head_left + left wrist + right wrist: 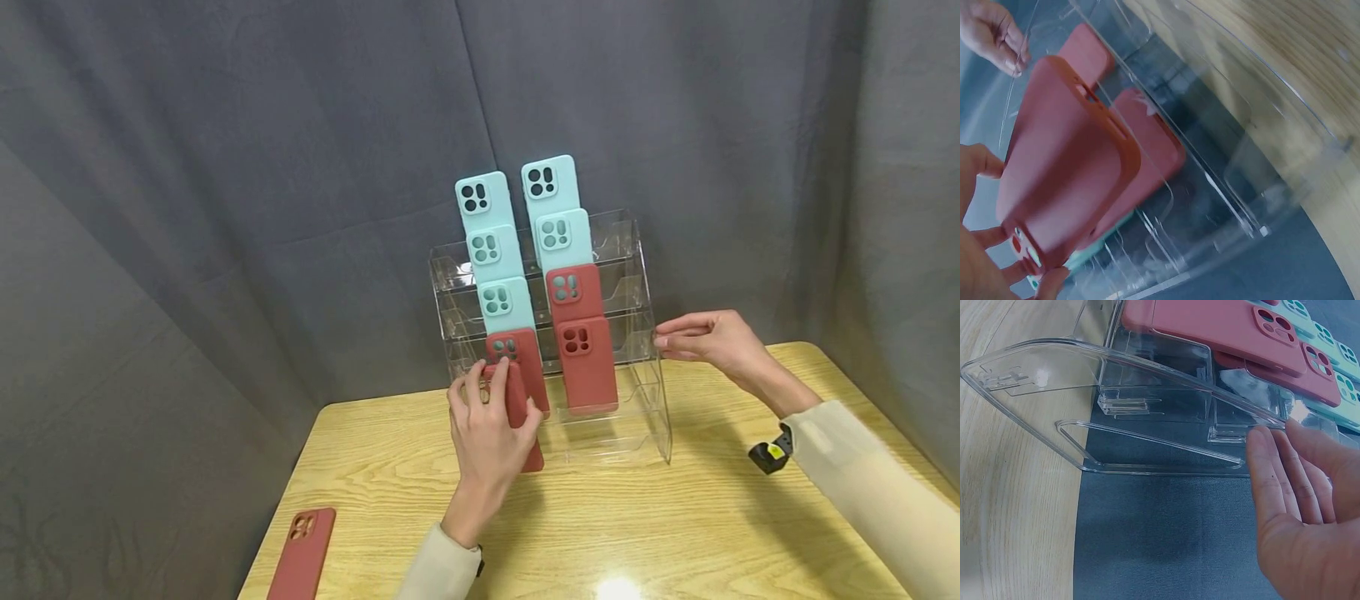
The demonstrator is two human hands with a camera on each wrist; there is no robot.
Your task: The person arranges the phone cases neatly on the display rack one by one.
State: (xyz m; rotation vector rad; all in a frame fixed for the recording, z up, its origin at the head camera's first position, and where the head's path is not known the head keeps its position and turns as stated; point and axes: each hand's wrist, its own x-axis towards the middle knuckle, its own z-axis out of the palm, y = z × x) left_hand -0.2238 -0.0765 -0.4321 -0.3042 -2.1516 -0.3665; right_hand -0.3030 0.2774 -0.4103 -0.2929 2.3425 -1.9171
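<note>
My left hand (486, 437) holds a red phone case (1069, 162) by its camera end, fingers along one edge and thumb along the other. The case is at the lower front left of a clear stepped display rack (656, 392), in front of another red phone case (532, 358). At the rack's right side, my right hand (716, 342) pinches the edge of the side panel (1166, 372) between thumb and fingers. Two more red cases, the front one a red case (592, 375), stand in the right column. Light-blue phone cases (487, 200) stand above in both columns.
One more red phone case (303, 554) lies flat on the wooden table (375, 450) at the front left. A dark grey curtain (337, 167) hangs behind and to both sides. The rack's side panels rise beside the cases.
</note>
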